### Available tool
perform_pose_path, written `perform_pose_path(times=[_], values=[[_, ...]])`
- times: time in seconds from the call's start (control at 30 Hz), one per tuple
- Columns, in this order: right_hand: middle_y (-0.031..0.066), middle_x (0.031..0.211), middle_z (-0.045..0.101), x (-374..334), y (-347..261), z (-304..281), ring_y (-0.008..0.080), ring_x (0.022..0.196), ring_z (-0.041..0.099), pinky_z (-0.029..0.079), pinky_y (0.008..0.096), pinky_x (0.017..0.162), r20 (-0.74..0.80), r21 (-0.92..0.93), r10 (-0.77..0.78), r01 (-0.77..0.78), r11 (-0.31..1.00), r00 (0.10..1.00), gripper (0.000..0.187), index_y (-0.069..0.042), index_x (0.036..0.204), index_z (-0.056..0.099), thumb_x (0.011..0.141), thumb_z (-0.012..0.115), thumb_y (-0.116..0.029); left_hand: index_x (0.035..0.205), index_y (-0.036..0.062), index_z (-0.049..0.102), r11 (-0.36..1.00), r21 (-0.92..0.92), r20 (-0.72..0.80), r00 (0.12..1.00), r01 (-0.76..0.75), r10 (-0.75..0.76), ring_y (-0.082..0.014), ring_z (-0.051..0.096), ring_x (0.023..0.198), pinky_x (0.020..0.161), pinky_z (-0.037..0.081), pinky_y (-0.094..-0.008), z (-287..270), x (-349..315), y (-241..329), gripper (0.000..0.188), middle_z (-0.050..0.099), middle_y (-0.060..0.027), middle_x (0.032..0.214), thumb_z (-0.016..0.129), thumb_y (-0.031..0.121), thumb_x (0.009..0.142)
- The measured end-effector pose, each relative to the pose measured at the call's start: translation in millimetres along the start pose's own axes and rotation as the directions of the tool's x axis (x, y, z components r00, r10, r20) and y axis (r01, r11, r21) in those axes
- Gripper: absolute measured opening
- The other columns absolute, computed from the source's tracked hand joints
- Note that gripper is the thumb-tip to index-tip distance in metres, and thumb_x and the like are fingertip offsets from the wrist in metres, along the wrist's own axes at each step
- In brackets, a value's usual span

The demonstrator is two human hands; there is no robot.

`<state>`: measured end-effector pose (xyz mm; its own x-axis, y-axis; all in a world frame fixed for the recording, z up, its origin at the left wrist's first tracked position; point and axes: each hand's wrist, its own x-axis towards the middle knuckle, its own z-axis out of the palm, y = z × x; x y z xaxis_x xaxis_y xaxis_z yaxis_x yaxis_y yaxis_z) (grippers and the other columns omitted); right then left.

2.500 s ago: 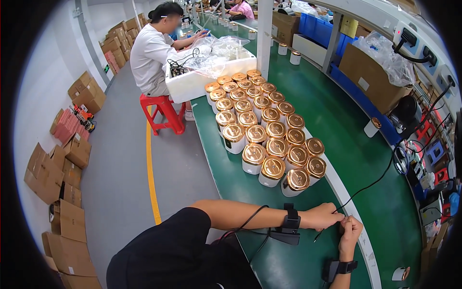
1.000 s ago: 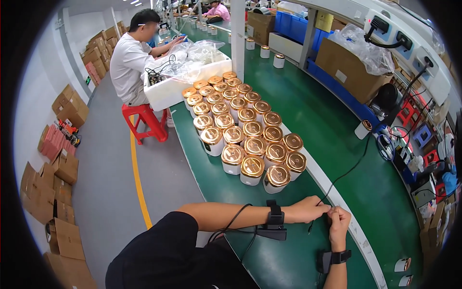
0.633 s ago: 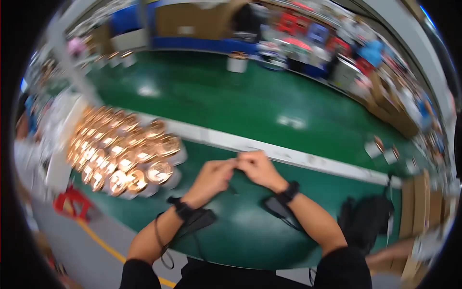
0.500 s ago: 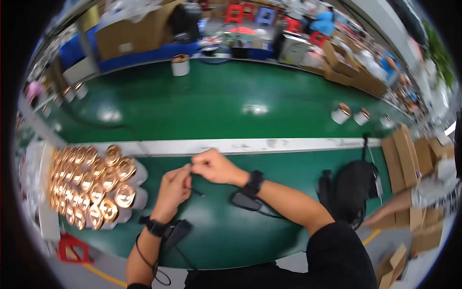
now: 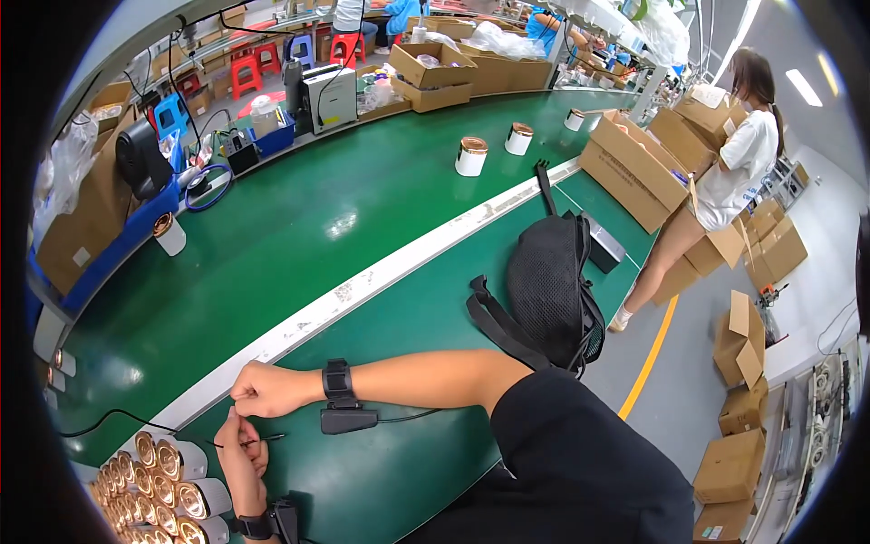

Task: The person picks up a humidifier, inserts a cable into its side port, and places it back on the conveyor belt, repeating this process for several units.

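My left hand [image 5: 239, 458] is closed beside the group of white canisters, a thin black rod-like piece [image 5: 273, 438] between its fingers; whether this is a tool or a cable end I cannot tell. Just above it, my right hand [image 5: 272, 390] is curled with its fingertips against those of the left; whatever it pinches is hidden. Both wrists wear black straps with small black boxes, such as the right wrist box [image 5: 349, 421]. The white canisters [image 5: 201, 498] with shiny copper-coloured tops crowd the lower left. A black cable [image 5: 116, 413] runs in from the left toward the hands.
A white rail [image 5: 344, 292] divides the green table from the green conveyor [image 5: 299, 208]. On the table's right lie a black mesh bag [image 5: 553, 281] and a grey box [image 5: 605, 245]. Single canisters [image 5: 471, 157] stand on the conveyor. A person [image 5: 745, 163] stands by cardboard boxes [image 5: 634, 172].
The view has swung to the right, bringing the bag, the boxes and the standing person more fully into sight. My hands stay close together, the right one still curled at the left's fingertips.
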<state>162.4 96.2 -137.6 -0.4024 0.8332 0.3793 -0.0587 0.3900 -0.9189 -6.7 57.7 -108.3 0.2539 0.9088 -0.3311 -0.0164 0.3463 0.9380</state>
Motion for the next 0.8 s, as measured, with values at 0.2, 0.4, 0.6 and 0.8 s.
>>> perform_pose_path(times=[0.2, 0.4, 0.6, 0.8], values=[[0.0007, 0.047, 0.029, 1.6, 2.5, 1.7, 0.0062, 0.049, 0.028, 0.025, 0.0303, 0.044, -0.005, -0.009, 0.01, -0.01, 1.0, 1.0, 0.038, 0.0, 0.054, 0.032, 0.081, 0.057, -0.008, 0.064, 0.01, 0.043, 1.0, -0.011, 0.028, 1.0, 0.005, -0.005, -0.0047, 0.019, 0.035, 0.035, 0.009, -0.0233, -1.7, 0.8, 1.2, 0.044, 0.025, 0.0058, 0.046, 0.045, 0.036, 0.099], [0.0012, 0.047, 0.034, 16.4, 13.7, 19.2, 0.0057, 0.048, 0.032, 0.028, 0.0296, 0.044, 0.018, -0.028, 0.0, 0.001, 1.0, 1.0, 0.038, -0.001, 0.052, 0.038, 0.082, 0.059, -0.01, 0.064, 0.0101, 0.043, 0.999, 0.026, 0.003, 1.0, -0.021, 0.02, -0.0041, 0.022, 0.036, 0.034, 0.011, -0.0223, -23.0, -1.3, 1.2, 0.044, 0.028, 0.0061, 0.048, 0.045, 0.035, 0.099], [-0.0019, 0.052, 0.029, 8.8, 20.6, 54.7, 0.0052, 0.053, 0.029, 0.025, 0.0291, 0.044, 0.025, -0.13, 0.094, -0.09, 0.987, 0.995, 0.036, -0.002, 0.058, 0.039, 0.087, 0.056, -0.014, 0.066, 0.01, 0.047, 0.999, -0.019, 0.115, 0.993, 0.045, -0.042, -0.0041, 0.027, 0.038, 0.035, 0.015, -0.022, -57.4, -15.2, -11.7, 0.043, 0.033, 0.006, 0.049, 0.044, 0.036, 0.099], [-0.0026, 0.053, 0.029, 3.6, 11.4, 104.2, 0.0039, 0.054, 0.028, 0.023, 0.0272, 0.046, -0.014, -0.125, 0.151, -0.152, 0.98, 0.988, 0.035, -0.003, 0.059, 0.035, 0.088, 0.055, -0.01, 0.071, 0.0063, 0.05, 0.998, -0.001, 0.13, 0.989, 0.069, -0.068, -0.0078, 0.044, 0.041, 0.036, 0.028, -0.0222, -99.2, -48.2, -18.6, 0.042, 0.041, 0.0024, 0.05, 0.044, 0.036, 0.099]])
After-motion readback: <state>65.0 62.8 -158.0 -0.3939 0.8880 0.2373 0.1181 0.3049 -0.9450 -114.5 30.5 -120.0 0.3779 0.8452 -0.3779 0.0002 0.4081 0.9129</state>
